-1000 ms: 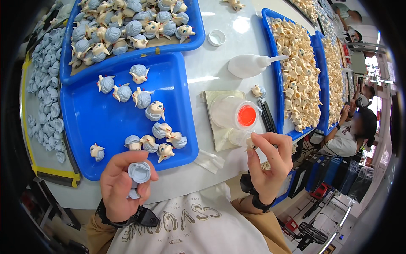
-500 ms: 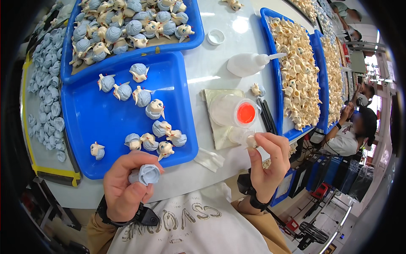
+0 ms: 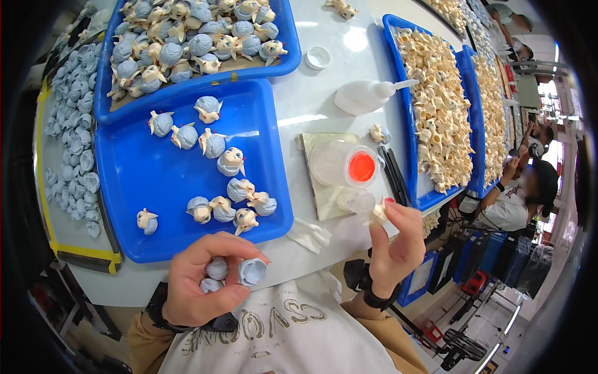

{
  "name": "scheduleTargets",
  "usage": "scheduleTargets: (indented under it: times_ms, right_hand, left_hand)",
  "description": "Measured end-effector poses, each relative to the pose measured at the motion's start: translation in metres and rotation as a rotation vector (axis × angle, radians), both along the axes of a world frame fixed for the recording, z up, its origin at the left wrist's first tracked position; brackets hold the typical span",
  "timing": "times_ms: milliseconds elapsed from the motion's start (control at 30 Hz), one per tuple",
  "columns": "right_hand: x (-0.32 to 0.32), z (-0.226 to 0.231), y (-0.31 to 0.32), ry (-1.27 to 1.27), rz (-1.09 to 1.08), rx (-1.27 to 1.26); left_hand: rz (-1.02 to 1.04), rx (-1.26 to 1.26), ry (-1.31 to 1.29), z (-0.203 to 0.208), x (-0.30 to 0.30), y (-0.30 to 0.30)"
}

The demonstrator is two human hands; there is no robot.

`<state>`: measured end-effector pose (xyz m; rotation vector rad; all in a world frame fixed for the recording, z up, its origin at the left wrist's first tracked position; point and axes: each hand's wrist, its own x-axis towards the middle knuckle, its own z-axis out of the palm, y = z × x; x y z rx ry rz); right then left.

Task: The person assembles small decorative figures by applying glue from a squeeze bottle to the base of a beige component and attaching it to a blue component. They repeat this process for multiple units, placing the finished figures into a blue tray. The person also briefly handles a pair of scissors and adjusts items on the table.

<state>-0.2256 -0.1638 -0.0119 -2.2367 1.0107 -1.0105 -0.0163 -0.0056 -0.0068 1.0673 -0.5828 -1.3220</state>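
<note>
My left hand [image 3: 202,280] is closed in front of the tray's near edge. Its thumb and forefinger pinch a hollow light-blue doll hair piece [image 3: 251,272], opening turned up. Two more blue hair pieces [image 3: 216,268] are tucked in the curl of that hand. Between the fingertips of my right hand [image 3: 398,240] is a small cream doll face piece [image 3: 378,214]. It is close beside a small clear cup [image 3: 356,200]; whether they touch I cannot tell. Behind the cup, a translucent jar [image 3: 328,163] with a round red-orange area rests on a pale board [image 3: 311,196].
A blue tray [image 3: 134,206] holds several blue-haired doll heads; a fuller one [image 3: 291,59] stands behind it. Loose blue hair pieces [image 3: 75,143] lie left. Cream face pieces [image 3: 436,112] fill a tray at right. A squeeze bottle [image 3: 361,96], dark sticks [image 3: 392,174] and crumpled tissue [image 3: 309,235] are on the table.
My left hand has moved right and turned, bringing a hair piece to its fingertips and exposing others in the palm. My right hand has shifted slightly right and down, still pinching the face piece.
</note>
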Motion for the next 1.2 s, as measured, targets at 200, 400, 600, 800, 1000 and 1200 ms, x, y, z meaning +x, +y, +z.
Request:
scheduleTargets:
  times_ms: [200,400,600,800,1000,1200]
  right_hand:
    - [0.027,0.018,0.025,-0.317,0.352,0.133]
    - [0.052,0.023,0.036,-0.126,0.547,0.138]
    - [0.059,0.025,0.033,0.025,0.587,0.052]
    - [0.065,0.024,0.038,0.090,0.581,0.123]
    - [0.068,0.025,0.037,0.200,0.576,0.073]
    - [0.067,0.026,0.035,0.213,0.587,0.102]
  left_hand:
    - [-0.069,0.030,0.039,0.005,0.000,-0.004]
    - [-0.039,0.003,0.009,0.003,-0.001,-0.002]
    - [-0.117,0.103,-0.201,0.006,0.005,0.001]
    - [-0.127,0.236,0.081,0.014,-0.004,-0.005]
    - [-0.225,0.331,0.374,0.022,-0.002,-0.008]
    - [-0.211,0.205,0.071,0.010,0.001,-0.007]
